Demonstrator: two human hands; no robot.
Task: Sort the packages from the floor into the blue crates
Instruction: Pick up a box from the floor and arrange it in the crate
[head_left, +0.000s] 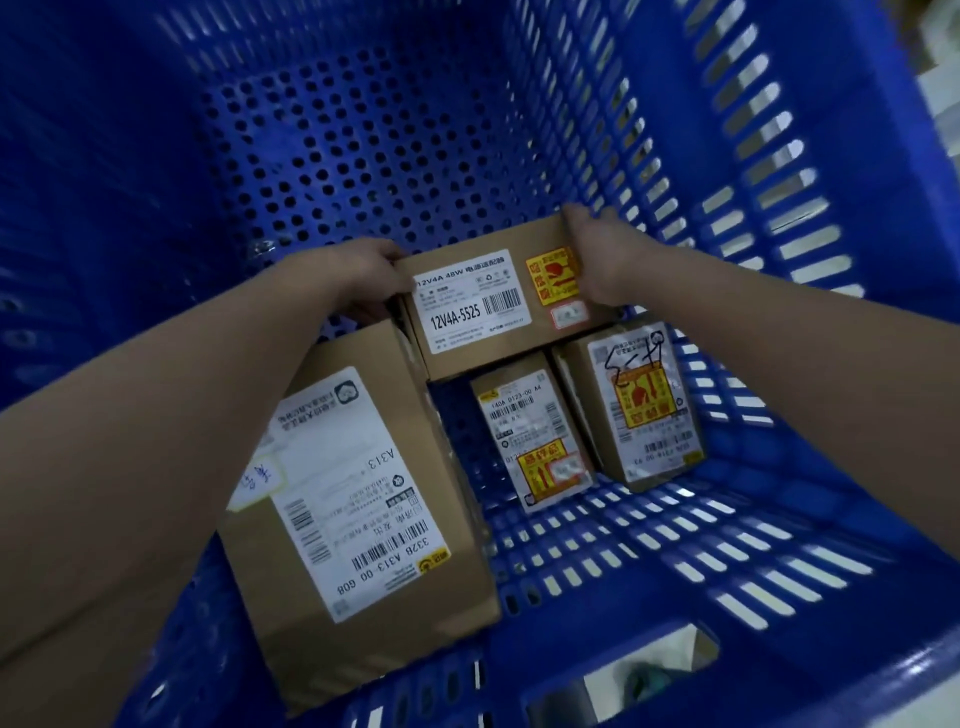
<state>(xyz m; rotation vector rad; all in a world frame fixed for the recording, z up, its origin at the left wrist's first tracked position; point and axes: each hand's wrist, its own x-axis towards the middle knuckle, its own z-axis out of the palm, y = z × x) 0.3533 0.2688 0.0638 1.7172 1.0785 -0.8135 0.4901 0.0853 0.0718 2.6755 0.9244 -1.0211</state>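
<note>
I look down into a deep blue crate (753, 171) with slotted walls and a perforated floor. Both my arms reach into it. My left hand (366, 275) grips the left end of a brown cardboard box labelled 12V4A-5525 (483, 332), and my right hand (602, 260) grips its right end. The box sits low in the crate, at the far side of the other packages. A large brown box with a white shipping label (363, 499) lies at the near left. Two small boxes with yellow stickers, one (530, 436) in the middle and one (639, 400) at the right, lie beside it.
Bare perforated crate floor (332, 145) shows beyond the held box and in a narrow gap (460, 441) between the large box and the small ones. A handle opening (623, 675) in the near wall shows pale things outside.
</note>
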